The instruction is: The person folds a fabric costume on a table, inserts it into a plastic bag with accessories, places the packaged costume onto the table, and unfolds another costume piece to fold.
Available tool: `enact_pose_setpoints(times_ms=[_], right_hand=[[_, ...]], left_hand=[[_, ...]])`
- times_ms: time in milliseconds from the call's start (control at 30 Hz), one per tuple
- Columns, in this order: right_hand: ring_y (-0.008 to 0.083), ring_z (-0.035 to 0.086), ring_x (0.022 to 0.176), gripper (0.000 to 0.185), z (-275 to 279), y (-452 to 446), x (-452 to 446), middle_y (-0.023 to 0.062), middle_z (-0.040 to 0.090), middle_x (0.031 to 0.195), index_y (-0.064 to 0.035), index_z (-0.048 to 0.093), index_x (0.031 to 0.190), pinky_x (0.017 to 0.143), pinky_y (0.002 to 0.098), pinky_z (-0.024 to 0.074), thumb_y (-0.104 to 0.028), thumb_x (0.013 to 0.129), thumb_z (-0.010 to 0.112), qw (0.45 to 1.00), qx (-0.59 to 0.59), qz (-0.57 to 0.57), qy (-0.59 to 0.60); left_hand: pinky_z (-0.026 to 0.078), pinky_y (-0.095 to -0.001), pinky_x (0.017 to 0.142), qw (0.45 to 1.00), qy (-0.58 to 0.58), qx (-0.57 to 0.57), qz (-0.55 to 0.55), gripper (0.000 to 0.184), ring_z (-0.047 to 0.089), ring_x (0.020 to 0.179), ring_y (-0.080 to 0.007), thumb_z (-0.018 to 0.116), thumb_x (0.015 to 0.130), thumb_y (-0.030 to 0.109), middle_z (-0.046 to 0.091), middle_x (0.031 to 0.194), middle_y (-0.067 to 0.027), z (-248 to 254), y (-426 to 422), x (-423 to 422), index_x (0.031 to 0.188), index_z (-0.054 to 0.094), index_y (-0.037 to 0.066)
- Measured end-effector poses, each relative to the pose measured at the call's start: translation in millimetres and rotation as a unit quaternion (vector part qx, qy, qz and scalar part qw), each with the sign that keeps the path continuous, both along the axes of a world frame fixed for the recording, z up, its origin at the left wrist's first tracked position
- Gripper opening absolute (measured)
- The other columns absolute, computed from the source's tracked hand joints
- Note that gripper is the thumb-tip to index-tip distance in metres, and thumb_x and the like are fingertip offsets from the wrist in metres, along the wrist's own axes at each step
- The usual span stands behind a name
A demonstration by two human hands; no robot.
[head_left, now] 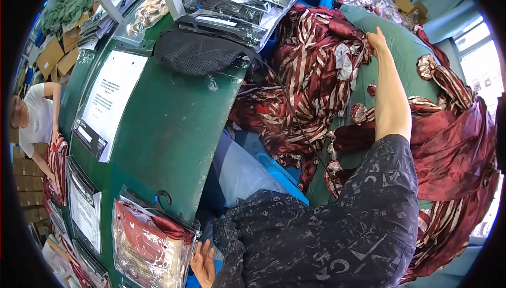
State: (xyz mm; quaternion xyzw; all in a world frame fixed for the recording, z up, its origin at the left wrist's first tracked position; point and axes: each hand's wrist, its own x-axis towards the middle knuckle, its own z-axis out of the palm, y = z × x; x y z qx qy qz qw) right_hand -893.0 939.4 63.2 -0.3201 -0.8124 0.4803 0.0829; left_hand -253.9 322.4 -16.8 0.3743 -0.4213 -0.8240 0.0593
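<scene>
My right hand (376, 41) is at the end of my outstretched arm, its fingers closed on the edge of a maroon and cream striped satin garment (316, 61) in a heap. Green fabric (387, 19) lies under and beside that heap. My left hand (203, 265) is low in the view with its fingers apart, holding nothing. It is beside a clear bag (153, 240) with folded red and cream clothing, on the green table (163, 124). A black hook shows at the bag's top.
Printed sheets in clear sleeves (112, 98) lie on the table, with a black mesh bag (197, 51) and stacked packaged garments (226, 8) behind. A blue bin (282, 174) stands beside the table. Another person (39, 114) handles striped fabric at the far left.
</scene>
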Motion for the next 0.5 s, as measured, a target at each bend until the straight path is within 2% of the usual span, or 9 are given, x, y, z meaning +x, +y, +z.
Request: enact_pose_setpoints(times_ms=[233, 500], right_hand=[[0.0074, 0.045, 0.045, 0.083, 4.1, 5.9, 5.1, -0.0024, 0.052, 0.061, -0.0258, 0.006, 0.156, 0.038, 0.0239, 0.0344, -0.01, 0.088, 0.052, 1.0, -0.004, -0.007, 0.002], [0.0075, 0.046, 0.044, 0.083, 15.0, 7.5, 10.6, -0.0023, 0.052, 0.06, -0.0221, 0.005, 0.156, 0.037, 0.0235, 0.0344, -0.011, 0.088, 0.051, 1.0, 0.009, -0.003, 0.002]], left_hand=[[0.053, -0.0413, 0.096, 0.999, 0.036, 0.006, 0.002, 0.044, 0.046, 0.131, -0.0349, 0.056, 0.099, 0.022, 0.05, 0.139, -0.0157, 6.7, 11.6, -13.2, 0.132, 0.047, -0.006], [0.054, -0.0395, 0.093, 0.995, 0.085, 0.046, -0.005, 0.039, 0.047, 0.131, -0.0348, 0.054, 0.1, 0.027, 0.052, 0.138, -0.0143, -4.7, 9.1, -22.2, 0.127, 0.054, -0.001]])
